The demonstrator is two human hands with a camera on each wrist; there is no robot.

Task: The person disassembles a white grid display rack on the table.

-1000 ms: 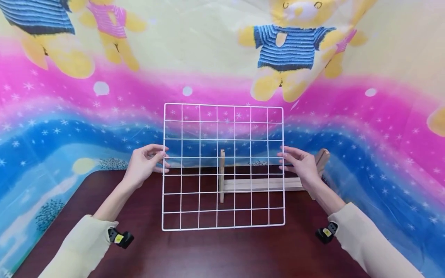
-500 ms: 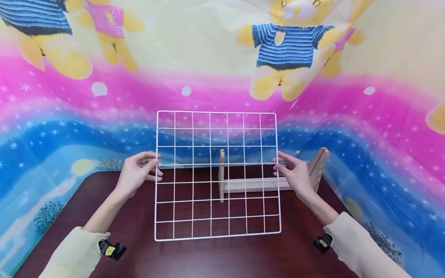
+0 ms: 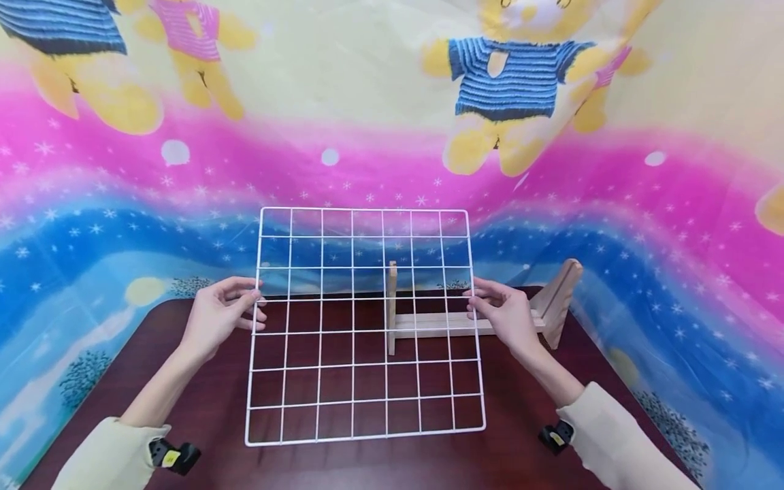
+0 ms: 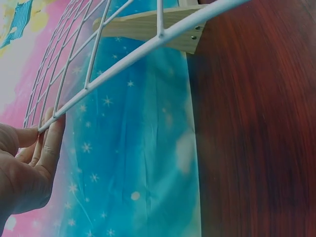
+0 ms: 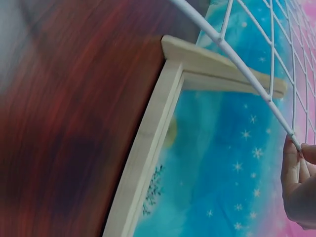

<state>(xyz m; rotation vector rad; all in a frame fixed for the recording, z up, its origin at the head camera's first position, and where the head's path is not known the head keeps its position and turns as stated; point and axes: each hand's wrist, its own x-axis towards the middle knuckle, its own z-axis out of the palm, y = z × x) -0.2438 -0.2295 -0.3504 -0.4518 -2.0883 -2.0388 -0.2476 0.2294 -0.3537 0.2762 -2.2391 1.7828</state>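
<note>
A white wire grid [image 3: 352,299] is held up over the table, its top edge tilted away. My left hand [image 3: 214,316] pinches its left side wire between thumb and fingers; in the left wrist view that hand [image 4: 34,158] grips the thick edge wire. At the opposite side wire, my right hand [image 3: 505,320] pinches in the same way, and the right wrist view shows the hand [image 5: 301,182] at the frame's edge. Behind the grid stands a wooden stand [image 3: 556,306] with two upright end pieces joined by a rail, partly seen through the mesh.
The dark red-brown table [image 3: 343,469] has a rounded back left corner. A printed cloth [image 3: 380,156] with bears and snowflakes hangs behind it and along both sides. Each wrist wears a small black camera.
Both hands have moved the grid left, down and closer, and its lower edge now looks wider. More of the stand's right end piece shows. The stand has stayed in place.
</note>
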